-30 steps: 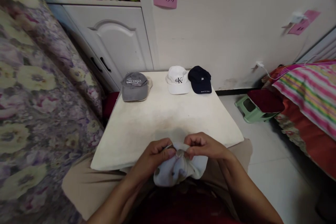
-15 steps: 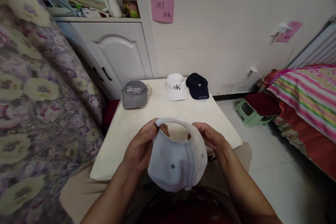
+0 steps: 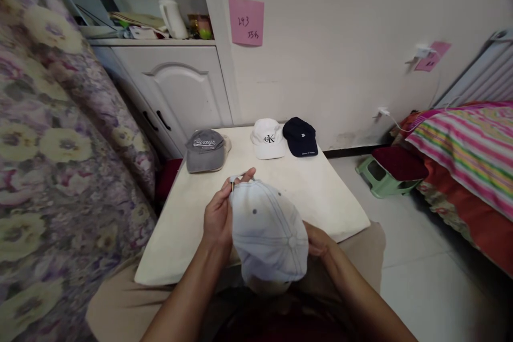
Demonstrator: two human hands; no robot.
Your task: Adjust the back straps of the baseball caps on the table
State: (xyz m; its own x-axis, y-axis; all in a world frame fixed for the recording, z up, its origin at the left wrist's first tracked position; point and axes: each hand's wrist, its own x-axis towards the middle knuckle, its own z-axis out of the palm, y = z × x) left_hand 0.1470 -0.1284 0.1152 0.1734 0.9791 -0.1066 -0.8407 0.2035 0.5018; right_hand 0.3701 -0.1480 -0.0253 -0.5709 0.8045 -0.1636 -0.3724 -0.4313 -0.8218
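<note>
We've got a pale blue, round-crowned fabric cap [image 3: 268, 224] up between both hands, over the near edge of the cream, padded-looking surface [image 3: 176, 240]. Its long axis slants, strap end pointing toward the far-left corner, crown button down toward the near-right side. The left hand [image 3: 219, 216] is nearer that strap, gripping the cap by its back edge, so the cap lies just to its right. From the right hand [image 3: 318, 239], the cap lies to the left, touching; its fingers go behind the crown, and we can't tell how they close. Beyond, we see a washed-grey fabric cap [image 3: 206, 155] at the far-left corner; along the far edge, toward the far-right corner, a white cap with black lettering [image 3: 267, 139] sits just beside a navy blue cap [image 3: 300, 137]. Over on the white wooden cabinet's shelf [image 3: 192, 42], there's a tall white jug [image 3: 173, 18], contents hidden from us.
</note>
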